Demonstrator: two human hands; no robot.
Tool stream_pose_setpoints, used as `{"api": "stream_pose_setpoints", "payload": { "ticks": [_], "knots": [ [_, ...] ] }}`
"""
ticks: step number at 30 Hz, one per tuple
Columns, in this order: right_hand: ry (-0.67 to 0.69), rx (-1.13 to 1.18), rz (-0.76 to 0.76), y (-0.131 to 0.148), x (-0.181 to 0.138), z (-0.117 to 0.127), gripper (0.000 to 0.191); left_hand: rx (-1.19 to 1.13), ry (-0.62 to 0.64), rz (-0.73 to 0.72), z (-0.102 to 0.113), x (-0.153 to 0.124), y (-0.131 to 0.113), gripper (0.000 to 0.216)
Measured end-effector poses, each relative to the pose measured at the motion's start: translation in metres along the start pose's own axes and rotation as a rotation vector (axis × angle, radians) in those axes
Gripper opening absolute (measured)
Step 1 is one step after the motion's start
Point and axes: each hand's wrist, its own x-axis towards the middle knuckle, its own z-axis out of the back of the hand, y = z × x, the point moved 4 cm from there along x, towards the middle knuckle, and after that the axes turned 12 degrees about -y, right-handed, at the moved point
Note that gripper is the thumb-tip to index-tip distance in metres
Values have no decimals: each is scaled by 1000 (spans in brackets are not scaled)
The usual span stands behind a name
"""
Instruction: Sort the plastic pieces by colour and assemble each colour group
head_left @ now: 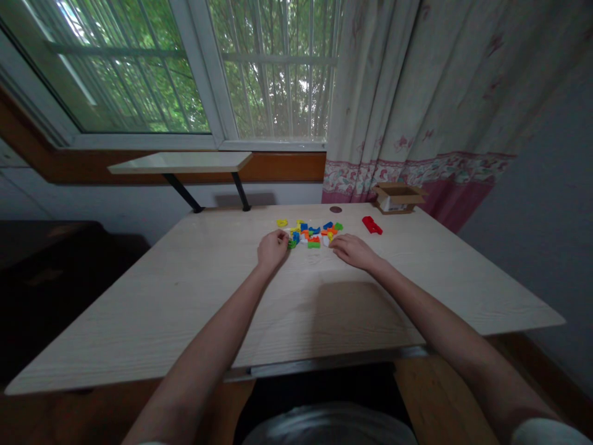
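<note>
Several small plastic pieces (311,233) in yellow, blue, orange and green lie in a loose pile on the pale wooden table (194,290). My left hand (272,248) rests at the pile's left edge, fingers curled and pinching at a green piece (291,244). My right hand (352,250) lies at the pile's right edge, palm down, fingers bent toward the pieces. What its fingertips touch is too small to make out. A red piece (372,225) lies apart, to the right of the pile.
A small open cardboard box (398,198) stands at the table's far right corner. A dark round disc (335,209) lies near the far edge. Behind are a window, a narrow shelf (180,162) and a curtain (417,99). A dark cabinet stands at the left.
</note>
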Motion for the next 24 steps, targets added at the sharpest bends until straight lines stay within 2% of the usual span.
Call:
{"api": "stream_pose_setpoints", "payload": {
  "ticks": [9,14,21,24],
  "knots": [
    [-17,-4,-9,1,1,1,24,36,-13,-49,-4,1,3,28],
    [-14,-20,-23,-3,-1,0,24,-17,-16,43,-10,6,10,25],
    [-35,1,-37,-5,-1,3,24,-149,-39,194,-19,39,21,25],
    [-31,11,-41,-6,-1,4,24,-83,-52,116,-22,54,22,25]
  ]
}}
